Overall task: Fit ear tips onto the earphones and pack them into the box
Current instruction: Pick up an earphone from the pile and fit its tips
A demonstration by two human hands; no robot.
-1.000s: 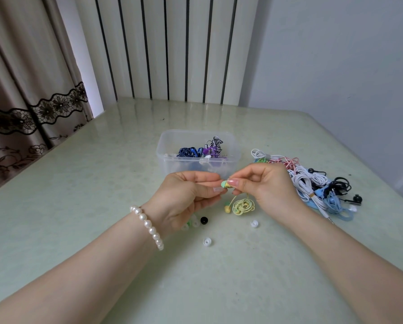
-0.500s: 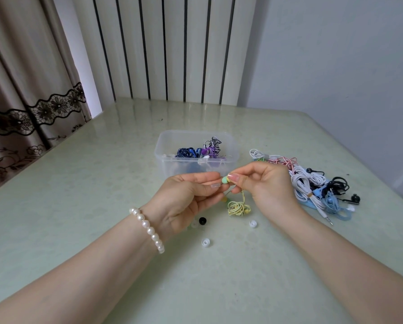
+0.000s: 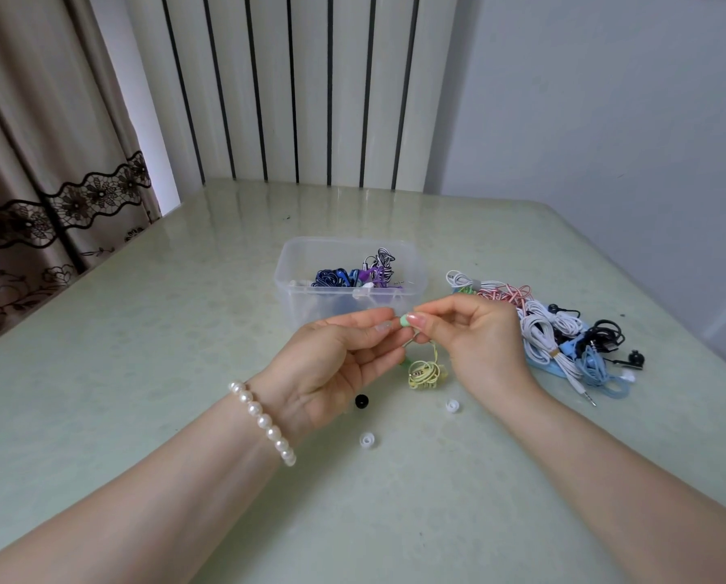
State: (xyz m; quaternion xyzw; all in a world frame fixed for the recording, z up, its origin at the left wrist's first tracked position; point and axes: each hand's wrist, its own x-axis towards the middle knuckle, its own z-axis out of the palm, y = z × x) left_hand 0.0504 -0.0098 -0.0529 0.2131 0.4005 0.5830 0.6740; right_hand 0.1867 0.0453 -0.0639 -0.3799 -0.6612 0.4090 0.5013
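Note:
My left hand and my right hand meet fingertip to fingertip above the table, just in front of the clear plastic box. Between them sits a pale green ear tip, pinched at an earbud of the yellow earphones, whose coiled cable hangs below my right fingers. The box holds several bundled earphones, blue, purple and striped. On the table below my hands lie a black ear tip and two white ear tips.
A heap of coiled earphones, white, pink, blue and black, lies to the right of the box. The pale green table runs back to a striped wall panel. A curtain hangs at the left.
The yellow cable has risen off the table and hangs from my right fingers. Both hands have lifted slightly and stay joined at the green ear tip.

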